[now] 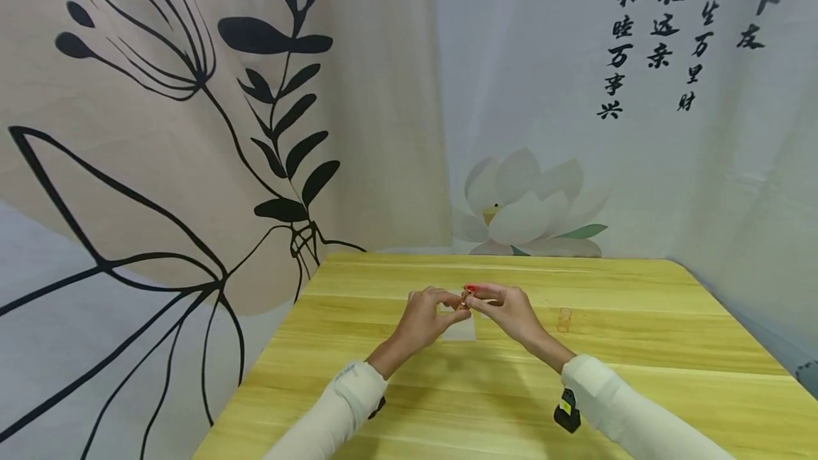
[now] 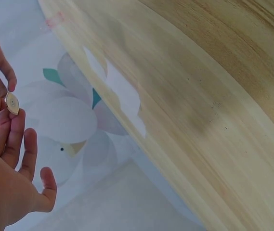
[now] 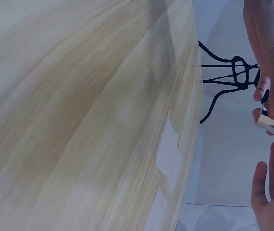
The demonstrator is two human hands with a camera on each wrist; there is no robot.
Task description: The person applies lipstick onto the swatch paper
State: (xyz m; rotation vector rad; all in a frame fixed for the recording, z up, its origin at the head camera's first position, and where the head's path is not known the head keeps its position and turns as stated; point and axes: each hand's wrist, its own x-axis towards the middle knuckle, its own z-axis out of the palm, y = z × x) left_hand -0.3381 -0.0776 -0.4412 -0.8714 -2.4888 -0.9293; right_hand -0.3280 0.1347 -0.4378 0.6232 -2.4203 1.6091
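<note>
Both hands meet above the far half of the table, fingertips together around one small shiny gold-coloured piece point(image 1: 464, 299) with a bit of red. My left hand point(image 1: 420, 319) pinches it between thumb and fingers. From the other side, my right hand point(image 1: 508, 309) pinches it too. In the left wrist view the piece point(image 2: 12, 103) shows a flat, pointed-oval face with small holes. A pale gold, smooth side of the piece point(image 3: 267, 122) faces the right wrist view, under the left thumb. Its exact kind I cannot tell; fingers hide much of it.
White paper point(image 1: 461, 331) lies on the wooden table point(image 1: 645, 332) just below the hands; the wrist views show its cut, curvy outline. To the right lies a small, clear orange-edged item point(image 1: 564, 319). A printed curtain point(image 1: 383, 126) hangs behind the table.
</note>
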